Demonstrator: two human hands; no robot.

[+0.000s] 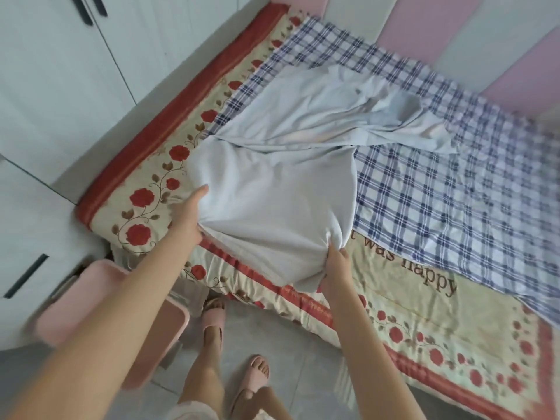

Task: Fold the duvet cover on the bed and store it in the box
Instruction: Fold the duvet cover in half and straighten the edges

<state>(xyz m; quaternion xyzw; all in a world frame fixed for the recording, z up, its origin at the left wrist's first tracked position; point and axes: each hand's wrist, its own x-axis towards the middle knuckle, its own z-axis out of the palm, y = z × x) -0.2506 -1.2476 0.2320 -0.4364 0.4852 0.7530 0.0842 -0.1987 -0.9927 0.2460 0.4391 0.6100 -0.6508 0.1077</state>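
A pale blue duvet cover [281, 183] lies rumpled across the bed, its near part lifted toward me and its far part still bunched on the blue plaid sheet [454, 183]. My left hand [189, 215] grips the cover's near left edge, thumb on top. My right hand [336, 265] pinches a gathered bunch of the cover at its near right corner. A pink box [69, 316] stands on the floor at the lower left, below my left forearm, blurred and partly hidden.
The bed carries a cream quilt with red roses and a red border [424, 325]. White wardrobe doors [60, 71] stand left of the bed. A padded pink and white headboard [454, 40] runs behind. My feet in pink slippers [233, 344] stand on the grey tiled floor.
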